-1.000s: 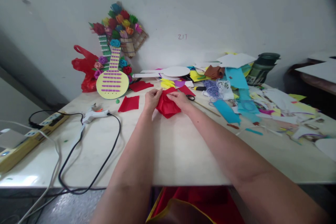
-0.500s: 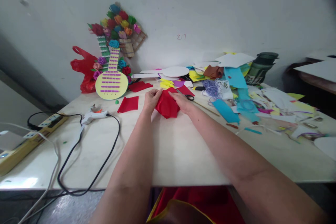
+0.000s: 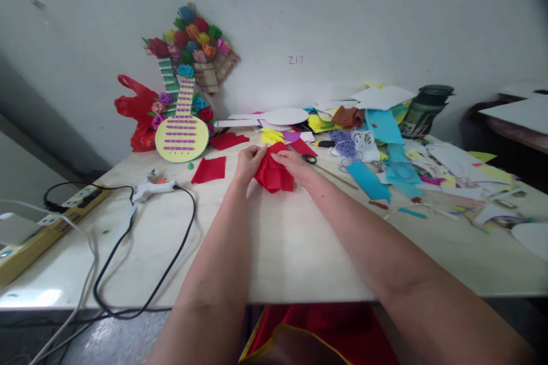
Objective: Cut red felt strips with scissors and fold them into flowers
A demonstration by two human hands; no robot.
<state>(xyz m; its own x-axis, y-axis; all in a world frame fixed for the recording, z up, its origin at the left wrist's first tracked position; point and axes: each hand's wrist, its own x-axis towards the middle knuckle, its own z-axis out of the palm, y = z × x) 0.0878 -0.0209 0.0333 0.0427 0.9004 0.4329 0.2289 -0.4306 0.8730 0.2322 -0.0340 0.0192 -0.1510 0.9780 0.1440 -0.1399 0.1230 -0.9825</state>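
A piece of red crepe paper (image 3: 274,175) hangs, bent and creased, between my two hands above the table. My left hand (image 3: 249,162) pinches its upper left side, thumb on top. At its upper right, my right hand (image 3: 294,163) is closed on the paper, with the thumb reaching in toward the middle. Some fingers of both hands are hidden behind the sheet. Just beyond my right hand lie scissors (image 3: 309,158) and another red paper piece (image 3: 306,148). A flat red square (image 3: 209,170) rests left of my left hand.
A glue gun (image 3: 154,187) with a looping black cord and a power strip (image 3: 64,222) are on the left. Behind stand a paper lute (image 3: 182,138) and paper flowers (image 3: 194,34). Yarn (image 3: 349,145), blue paper (image 3: 369,179), scraps and a green bottle (image 3: 426,111) crowd the right.
My right thumb and fingers have shifted slightly left, over the red paper's middle. The paper is more folded in at its centre; my left hand stays nearly in place.
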